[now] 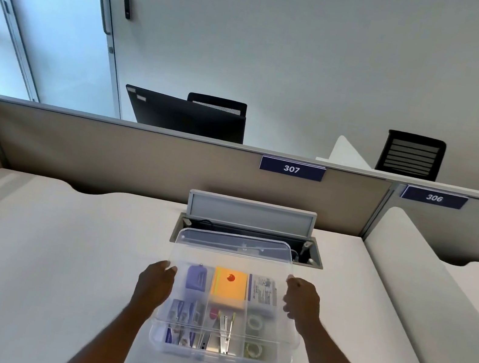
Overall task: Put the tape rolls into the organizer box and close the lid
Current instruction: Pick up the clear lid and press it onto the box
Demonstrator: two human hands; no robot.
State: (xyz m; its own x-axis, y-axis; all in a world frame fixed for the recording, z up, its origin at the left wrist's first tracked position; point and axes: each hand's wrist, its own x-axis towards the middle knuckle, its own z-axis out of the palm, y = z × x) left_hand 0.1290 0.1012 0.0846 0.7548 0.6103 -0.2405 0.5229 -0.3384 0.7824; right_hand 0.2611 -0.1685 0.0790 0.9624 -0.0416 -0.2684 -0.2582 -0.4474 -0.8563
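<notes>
A clear plastic organizer box (219, 358) stands on the white desk in front of me. Its clear lid (235, 254) is held tilted above it, far edge raised, near edge low over the box. My left hand (155, 281) grips the lid's left edge and my right hand (302, 299) grips its right edge. Seen through the lid, two tape rolls lie in the right-hand compartments, one (254, 323) in the middle row and one (253, 350) at the front. Other compartments hold an orange note pad (229, 286), a purple item, clips and a white packet.
Behind the box an open cable hatch (248, 240) is sunk in the desk (57, 261), its grey flap standing up. A beige partition (127, 158) with signs 307 and 306 closes the back. A white divider (422, 297) runs along the right side.
</notes>
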